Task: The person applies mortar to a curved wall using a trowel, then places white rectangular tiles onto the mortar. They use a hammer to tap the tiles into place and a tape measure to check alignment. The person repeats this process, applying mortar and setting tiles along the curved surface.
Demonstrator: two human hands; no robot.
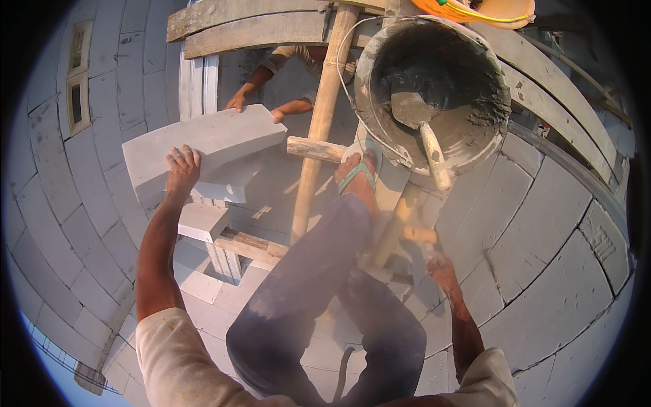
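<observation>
A long pale-grey lightweight concrete block [224, 132] lies at the left. My left hand [182, 169] grips its near edge, fingers spread over the top. Another person's two hands hold the far edge. A second grey block [227, 186] shows partly beneath it. Low at the right, my right hand [442, 270] is closed, its fingers curled beside a short wooden piece [420, 235]; what it holds, I cannot make out. Ahead, a bucket [498, 102] of wet grey mortar [468, 136] has a trowel [434, 152] resting in it, handle over the rim.
A bamboo pole [319, 136] rises between the block and my sandalled foot [359, 173]. Wooden planks [258, 34] cross the far side. An orange bowl-shaped container [495, 10] sits behind the bucket. Grey block walls [536, 271] stand on both sides. A wooden plank [251, 245] lies below the blocks.
</observation>
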